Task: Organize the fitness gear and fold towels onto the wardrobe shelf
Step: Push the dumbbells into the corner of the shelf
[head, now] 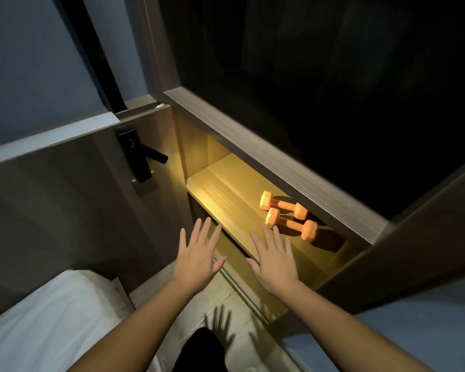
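A: Where are the hands?

B: Both are stretched out in the air, palms down, fingers straight and spread, holding nothing. The left hand (199, 255) hangs by the near-left corner of the lit pale-wood wardrobe shelf (226, 194). The right hand (275, 260) is to its right, over the shelf's near edge. They are apart, thumbs pointing toward each other.

A: And the weights?

B: Two lie side by side on the right part of that shelf. The farther orange hex-ended dumbbell (283, 204) sits close under the grey-brown wood-grain panel (266, 151) above the shelf. The nearer orange hex-ended dumbbell (291, 223) lies parallel, just in front of it. The right hand's fingertips (276, 233) are right by the nearer one's left head; whether they touch it I cannot tell.

A: What else?

B: A black lever door handle (138, 154) is on the brown door to the far left. A white cloth surface (51, 318) is at the near left; towel or bedding, I cannot say. A dark-clad leg (199, 350) shows at the near middle, and the hands' shadows (220, 326) fall on the pale floor.
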{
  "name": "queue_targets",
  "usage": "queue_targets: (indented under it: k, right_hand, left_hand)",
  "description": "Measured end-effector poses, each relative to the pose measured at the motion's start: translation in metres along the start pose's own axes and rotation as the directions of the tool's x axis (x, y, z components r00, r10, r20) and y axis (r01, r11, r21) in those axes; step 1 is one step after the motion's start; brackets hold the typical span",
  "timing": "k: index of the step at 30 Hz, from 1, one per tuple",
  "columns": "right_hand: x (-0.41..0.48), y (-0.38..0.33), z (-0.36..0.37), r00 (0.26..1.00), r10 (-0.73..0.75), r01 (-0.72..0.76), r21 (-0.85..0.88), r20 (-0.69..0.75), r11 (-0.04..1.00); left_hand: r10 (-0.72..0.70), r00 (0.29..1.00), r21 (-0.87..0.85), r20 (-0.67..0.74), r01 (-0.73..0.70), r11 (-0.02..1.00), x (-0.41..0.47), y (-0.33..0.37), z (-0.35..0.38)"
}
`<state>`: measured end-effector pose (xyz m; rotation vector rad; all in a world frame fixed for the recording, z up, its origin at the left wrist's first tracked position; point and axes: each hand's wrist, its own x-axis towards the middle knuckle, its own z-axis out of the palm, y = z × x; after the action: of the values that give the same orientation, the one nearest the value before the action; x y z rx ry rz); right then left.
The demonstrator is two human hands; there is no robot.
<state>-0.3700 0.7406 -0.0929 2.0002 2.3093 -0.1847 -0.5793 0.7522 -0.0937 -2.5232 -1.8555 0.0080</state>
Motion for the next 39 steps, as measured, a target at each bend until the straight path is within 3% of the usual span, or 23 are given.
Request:
queue_targets:
  k: [7, 16, 21, 26, 32, 39]
  right_hand:
    - [0.044, -0.009, 0.017, 0.978, 0.209, -0.208, 0.053, -0.01, 0.977]
    - [0.106, -0.037, 0.092, 0.862, 0.494, -0.482, 0.12, -0.109, 0.868]
    - [0.096, -0.055, 0.132, 0.808, 0.563, -0.552, 0.108, -0.177, 0.827]
    - [0.072, -0.09, 0.17, 0.734, 0.621, -0.615, 0.118, -0.276, 0.779]
    - [0.053, -0.126, 0.186, 0.675, 0.669, -0.66, 0.151, -0.31, 0.736]
    - [0.099, -0.081, 0.185, 0.657, 0.701, -0.682, 0.178, -0.277, 0.709]
  left_hand:
    - [0.225, 0.974, 0.058, 0.009, -0.226, 0.972, 0.076, -0.035, 0.024]
    - [0.563, 0.827, 0.105, 0.004, -0.56, 0.822, 0.16, -0.075, 0.094]
    - [0.614, 0.789, 0.111, -0.017, -0.609, 0.786, 0.162, -0.085, 0.138]
    - [0.642, 0.753, 0.101, -0.142, -0.634, 0.766, 0.13, -0.107, 0.171]
    - [0.68, 0.716, 0.141, -0.157, -0.665, 0.733, 0.112, -0.122, 0.181]
    - [0.7, 0.696, 0.159, -0.162, -0.681, 0.715, 0.186, -0.1, 0.187]
